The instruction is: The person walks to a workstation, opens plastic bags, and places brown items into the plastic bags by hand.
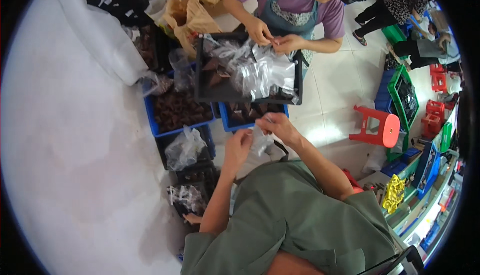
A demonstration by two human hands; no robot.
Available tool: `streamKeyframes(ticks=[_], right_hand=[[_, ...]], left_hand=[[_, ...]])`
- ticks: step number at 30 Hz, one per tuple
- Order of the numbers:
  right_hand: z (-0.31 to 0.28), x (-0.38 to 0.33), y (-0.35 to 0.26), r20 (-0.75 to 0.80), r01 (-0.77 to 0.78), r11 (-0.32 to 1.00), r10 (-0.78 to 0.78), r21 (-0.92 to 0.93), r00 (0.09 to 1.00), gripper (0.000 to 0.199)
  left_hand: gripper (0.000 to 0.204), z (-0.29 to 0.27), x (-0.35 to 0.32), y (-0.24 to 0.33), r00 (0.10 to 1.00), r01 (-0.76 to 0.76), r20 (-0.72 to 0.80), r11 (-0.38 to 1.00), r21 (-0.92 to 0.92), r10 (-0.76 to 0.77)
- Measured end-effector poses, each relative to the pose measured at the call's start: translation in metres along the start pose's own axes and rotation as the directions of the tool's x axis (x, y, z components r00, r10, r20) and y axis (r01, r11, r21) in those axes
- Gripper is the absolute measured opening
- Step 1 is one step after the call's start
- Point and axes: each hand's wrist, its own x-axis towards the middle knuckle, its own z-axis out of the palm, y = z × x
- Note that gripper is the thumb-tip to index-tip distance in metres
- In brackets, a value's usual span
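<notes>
Between my two hands is a small clear plastic bag. My left hand has its fingers closed at the bag's left edge. My right hand pinches the bag's upper right part; whether anything lies inside cannot be made out. Just beyond my hands stands a black tray holding a heap of clear plastic bags and a few brown pointed pieces. Under its near edge, a blue crate holds more brown pieces.
Across the tray, a co-worker in an apron handles something small. To the left are a blue crate of brown pieces and black crates with plastic bags. A red stool stands right, near green crates.
</notes>
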Motion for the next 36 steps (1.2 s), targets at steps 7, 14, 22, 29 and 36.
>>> streamKeyframes(ticks=[7, 14, 22, 29, 36], right_hand=[[0.001, 0.019, -0.021, -0.001, -0.099, 0.994, 0.099, -0.040, 0.995, 0.042], [-0.010, 0.019, -0.025, -0.026, -0.232, 0.949, 0.243, 0.215, 0.970, 0.032], [-0.007, 0.005, -0.022, 0.042, -0.239, 0.968, 0.243, -0.080, 0.969, 0.032], [0.004, 0.014, 0.000, 0.100, -0.042, 0.964, 0.070, -0.263, 0.992, 0.025], [0.010, 0.025, 0.022, -0.029, -0.195, 0.893, 0.226, 0.405, 0.974, 0.021]], left_hand=[[0.017, 0.012, 0.004, 0.023, 0.991, -0.006, -0.127, 0.937, -0.348, -0.041], [0.019, 0.020, 0.003, 0.026, 0.969, 0.183, -0.080, 0.895, -0.408, -0.234], [0.020, 0.032, 0.001, 0.007, 0.923, 0.111, -0.228, 0.780, -0.616, -0.311], [0.019, 0.031, -0.008, 0.015, 0.904, -0.017, -0.426, 0.994, -0.107, -0.030], [0.023, 0.032, -0.036, -0.026, 0.833, 0.075, -0.490, 0.931, -0.357, -0.255]])
